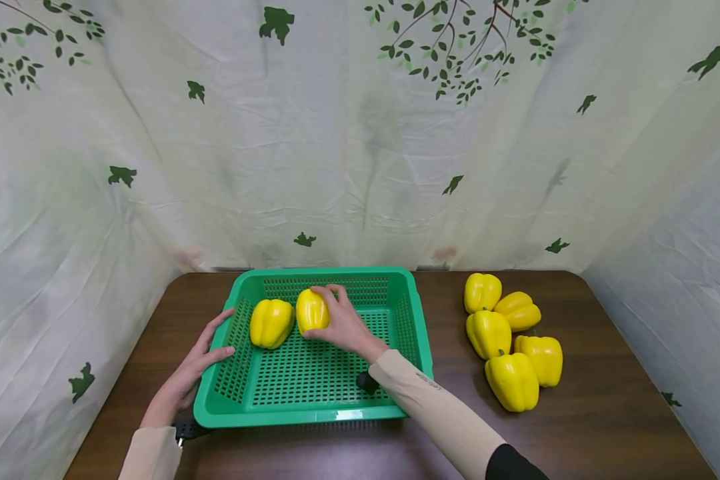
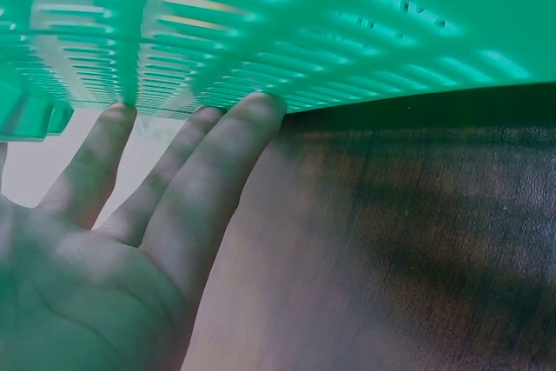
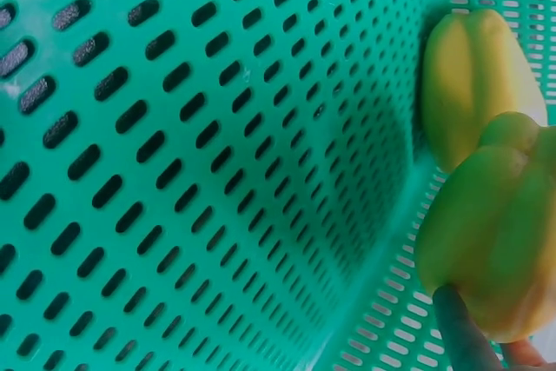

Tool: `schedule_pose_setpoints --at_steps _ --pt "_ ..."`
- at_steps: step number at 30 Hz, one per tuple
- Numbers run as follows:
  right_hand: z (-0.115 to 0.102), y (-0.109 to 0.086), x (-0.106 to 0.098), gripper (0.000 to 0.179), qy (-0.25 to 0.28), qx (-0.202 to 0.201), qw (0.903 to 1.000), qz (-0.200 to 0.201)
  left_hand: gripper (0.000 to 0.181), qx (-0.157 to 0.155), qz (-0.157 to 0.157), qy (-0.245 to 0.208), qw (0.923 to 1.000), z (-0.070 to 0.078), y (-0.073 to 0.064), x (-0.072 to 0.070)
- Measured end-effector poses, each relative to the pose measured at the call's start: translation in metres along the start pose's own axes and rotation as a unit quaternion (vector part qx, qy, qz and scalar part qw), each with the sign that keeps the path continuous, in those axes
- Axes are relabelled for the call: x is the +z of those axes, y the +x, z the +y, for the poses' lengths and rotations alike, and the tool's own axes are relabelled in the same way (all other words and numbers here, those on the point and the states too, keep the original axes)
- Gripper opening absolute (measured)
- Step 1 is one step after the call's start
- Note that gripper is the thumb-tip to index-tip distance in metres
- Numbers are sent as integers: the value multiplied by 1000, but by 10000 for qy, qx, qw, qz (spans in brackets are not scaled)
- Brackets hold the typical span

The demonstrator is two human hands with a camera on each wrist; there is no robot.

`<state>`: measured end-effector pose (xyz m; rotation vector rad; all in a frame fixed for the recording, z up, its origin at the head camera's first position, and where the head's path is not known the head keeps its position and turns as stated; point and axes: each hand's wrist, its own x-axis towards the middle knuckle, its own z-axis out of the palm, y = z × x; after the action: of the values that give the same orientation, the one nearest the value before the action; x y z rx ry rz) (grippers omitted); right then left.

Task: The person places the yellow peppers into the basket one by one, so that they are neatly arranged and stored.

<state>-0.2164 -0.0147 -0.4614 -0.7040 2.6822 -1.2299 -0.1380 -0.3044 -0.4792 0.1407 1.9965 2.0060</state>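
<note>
My right hand (image 1: 345, 327) holds a yellow bell pepper (image 1: 312, 312) between thumb and fingers, inside a green plastic basket (image 1: 330, 420). In the right wrist view that held pepper (image 3: 491, 241) overlaps a second yellow bell pepper (image 3: 473, 84) beyond it. From the head, this second pepper (image 1: 272, 324) shows just left of the held one, in the basket's left half. My left hand (image 1: 189, 373) is at the basket's left side, thumb and a finger over the rim. The left wrist view shows straight fingers (image 2: 208, 171) against the slotted outer wall (image 2: 330, 49).
Several more yellow bell peppers (image 1: 512, 381) lie in a loose group on the brown wooden table (image 1: 606, 427), right of the basket. A white curtain (image 1: 330, 167) with leaf prints hangs behind the table and at both sides.
</note>
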Motion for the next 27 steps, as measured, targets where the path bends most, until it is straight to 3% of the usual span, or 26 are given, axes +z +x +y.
schedule_pose_setpoints --at_steps 27 --pt "-2 3 11 80 -357 146 9992 -73 66 -19 84 75 9999 -1 0 0"
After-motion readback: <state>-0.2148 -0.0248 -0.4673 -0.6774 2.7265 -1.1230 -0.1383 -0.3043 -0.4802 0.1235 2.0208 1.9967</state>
